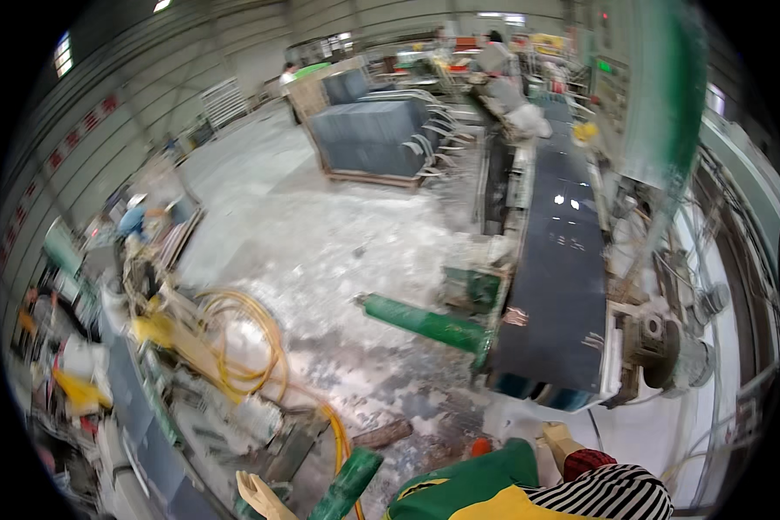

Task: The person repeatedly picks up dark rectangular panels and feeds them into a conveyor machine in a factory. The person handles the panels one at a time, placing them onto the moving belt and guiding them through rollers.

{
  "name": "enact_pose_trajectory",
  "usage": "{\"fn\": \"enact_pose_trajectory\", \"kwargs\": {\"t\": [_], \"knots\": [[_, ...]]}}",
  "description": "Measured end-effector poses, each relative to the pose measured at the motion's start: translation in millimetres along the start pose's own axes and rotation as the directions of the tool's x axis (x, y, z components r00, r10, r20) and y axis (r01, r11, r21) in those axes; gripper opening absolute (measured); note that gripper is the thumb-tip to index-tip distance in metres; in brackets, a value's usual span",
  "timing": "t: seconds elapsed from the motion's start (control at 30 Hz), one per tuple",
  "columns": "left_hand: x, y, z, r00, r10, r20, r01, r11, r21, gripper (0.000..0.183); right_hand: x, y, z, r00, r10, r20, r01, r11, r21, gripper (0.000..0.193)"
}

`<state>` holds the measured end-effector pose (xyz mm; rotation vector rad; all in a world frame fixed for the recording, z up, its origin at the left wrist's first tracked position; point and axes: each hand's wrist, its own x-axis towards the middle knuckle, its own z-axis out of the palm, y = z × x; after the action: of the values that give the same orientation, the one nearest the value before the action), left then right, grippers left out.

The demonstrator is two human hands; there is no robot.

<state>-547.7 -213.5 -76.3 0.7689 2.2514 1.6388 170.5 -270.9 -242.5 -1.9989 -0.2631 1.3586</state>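
My left hand [263,497], in a cream glove, shows at the lower edge with its fingers stretched out and nothing seen in them. A green roller [347,487] slants just right of it. My right hand [561,440], in a matching glove below a red cuff and striped sleeve, is beside my green and yellow apron [468,487]. It is near the end of a conveyor [553,303] carrying a dark glossy slab; its fingers are too blurred to tell what they do. Neither hand visibly touches the slab.
A green roller arm [420,321] juts from the conveyor's left side. A yellow hose [277,347] lies coiled on the wet floor. Stacked dark slabs [368,139] stand on a pallet further off. A motor [680,354] sits right of the conveyor; a person [287,76] is far back.
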Motion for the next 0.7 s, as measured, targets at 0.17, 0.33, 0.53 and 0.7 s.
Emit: {"fn": "enact_pose_trajectory", "kwargs": {"t": [0.17,0.33,0.53,0.7], "knots": [[16,-22,-122,0.925,0.352,-0.147,-0.27,0.876,0.4,0.057,-13,-29,54,0.999,-0.032,-0.003,0.032,0.999,-0.027,0.037],[25,-36,-205,0.915,0.359,-0.186,-0.116,0.673,0.731,0.051,-54,-58,173,0.963,-0.184,0.197,0.186,0.983,0.009,0.039],[15,-24,-227,0.928,0.373,-0.018,-0.196,0.53,0.825,0.05,-83,-89,280,0.817,-0.272,0.508,0.328,0.944,-0.021,0.048],[18,-30,-224,0.939,0.342,-0.043,-0.159,0.54,0.827,0.05,-119,-114,316,0.778,-0.258,0.573,0.392,0.912,-0.122,0.046]]}}
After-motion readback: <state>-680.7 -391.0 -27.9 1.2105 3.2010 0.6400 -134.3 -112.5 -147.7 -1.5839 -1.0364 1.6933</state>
